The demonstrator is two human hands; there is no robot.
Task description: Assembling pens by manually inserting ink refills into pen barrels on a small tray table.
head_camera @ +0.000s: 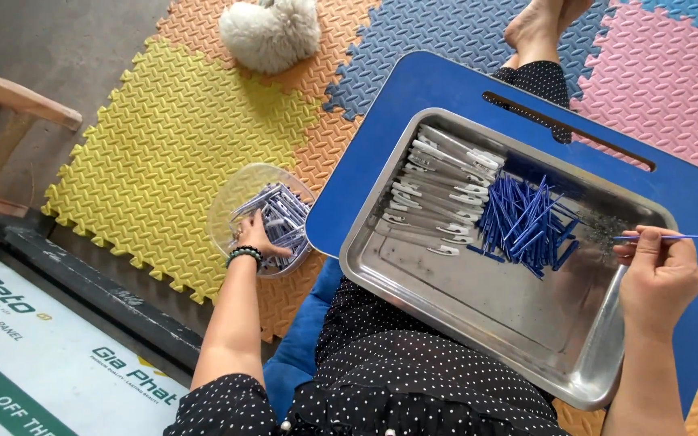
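Steel tray (414,278) on the lap: right hand (658,274) pinches one blue refill (662,236) over its right edge, beside the refill heap (527,218). Left of the tray, left hand (256,238) reaches into the clear bowl (240,187), fingers closing on pen barrels (280,214) kept within reach.

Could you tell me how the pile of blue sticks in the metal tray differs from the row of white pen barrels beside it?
The blue sticks are thin and dark blue; the white pen barrels are thicker and pale, with clips. The sticks lie crisscrossed in a loose heap, while the barrels lie side by side in a neat row. The right hand holds one blue stick; neither hand touches a barrel. Both groups rest in the metal tray.
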